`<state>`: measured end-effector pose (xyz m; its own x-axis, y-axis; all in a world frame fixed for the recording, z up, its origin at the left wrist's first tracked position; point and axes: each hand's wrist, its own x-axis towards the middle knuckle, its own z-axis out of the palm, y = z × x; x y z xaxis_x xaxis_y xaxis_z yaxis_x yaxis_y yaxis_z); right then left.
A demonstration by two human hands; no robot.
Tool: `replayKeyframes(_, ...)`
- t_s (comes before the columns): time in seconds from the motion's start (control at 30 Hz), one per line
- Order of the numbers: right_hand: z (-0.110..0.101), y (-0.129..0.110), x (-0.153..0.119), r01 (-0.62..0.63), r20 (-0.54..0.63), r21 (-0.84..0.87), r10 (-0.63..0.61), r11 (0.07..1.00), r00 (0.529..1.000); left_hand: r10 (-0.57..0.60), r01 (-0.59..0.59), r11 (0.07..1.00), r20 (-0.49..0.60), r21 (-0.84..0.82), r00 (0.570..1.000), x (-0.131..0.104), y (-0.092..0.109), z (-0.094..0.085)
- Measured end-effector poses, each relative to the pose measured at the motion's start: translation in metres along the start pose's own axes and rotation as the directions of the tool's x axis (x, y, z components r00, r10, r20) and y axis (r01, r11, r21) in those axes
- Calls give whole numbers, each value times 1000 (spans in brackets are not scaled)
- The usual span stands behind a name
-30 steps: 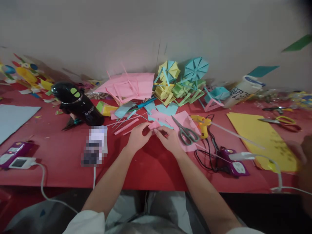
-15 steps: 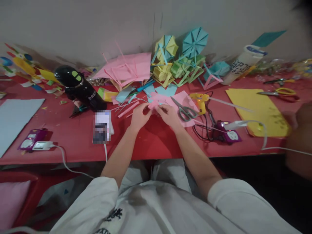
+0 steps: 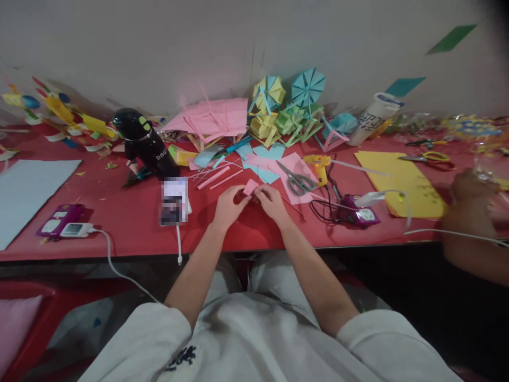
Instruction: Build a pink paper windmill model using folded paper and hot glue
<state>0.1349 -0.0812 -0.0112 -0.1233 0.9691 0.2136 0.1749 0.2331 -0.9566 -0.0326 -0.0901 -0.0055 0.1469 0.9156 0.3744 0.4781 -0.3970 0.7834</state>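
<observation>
While the left hand (image 3: pixel 227 208) and right hand (image 3: pixel 275 205) face each other, their fingers (image 3: pixel 243 202) pinch a small, squarish pink paper piece (image 3: pixel 250 187).

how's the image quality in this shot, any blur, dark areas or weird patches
Head view: dim overall, darkest below the table; head view: phone pixelated into blocks; head view: pink piece between left hand and right hand too soft to show fine detail; head view: another person's hand blurred at right.

red table (image 3: pixel 254 233) | black flask (image 3: pixel 145 151) | pale-blue sheet (image 3: pixel 35 191) | pink strips (image 3: pixel 213 178) | yellow sheets (image 3: pixel 401 185) | purple socket boxes (image 3: pixel 69 211)
</observation>
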Motion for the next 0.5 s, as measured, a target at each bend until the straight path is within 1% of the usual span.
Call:
replayKeyframes(0.13,-1,-2,-2,-12,30,-23,12,1000,999,51,-51,998,6,-40,999,-3,2,-4)
replayKeyframes(0.2,-2,-2,-2,-12,45,-26,13,1000,999,56,-56,996,-2,-76,998,-4,3,-5)
replayKeyframes(0.4,-3,0,-3,-22,82,25,20,999,996,-36,30,992,-42,-125,998,-6,-1,-5)
replayKeyframes(0.5,-3,4,-3,-25,100,29,21,999,995,-55,47,989,-55,-143,997,-6,-2,-4)
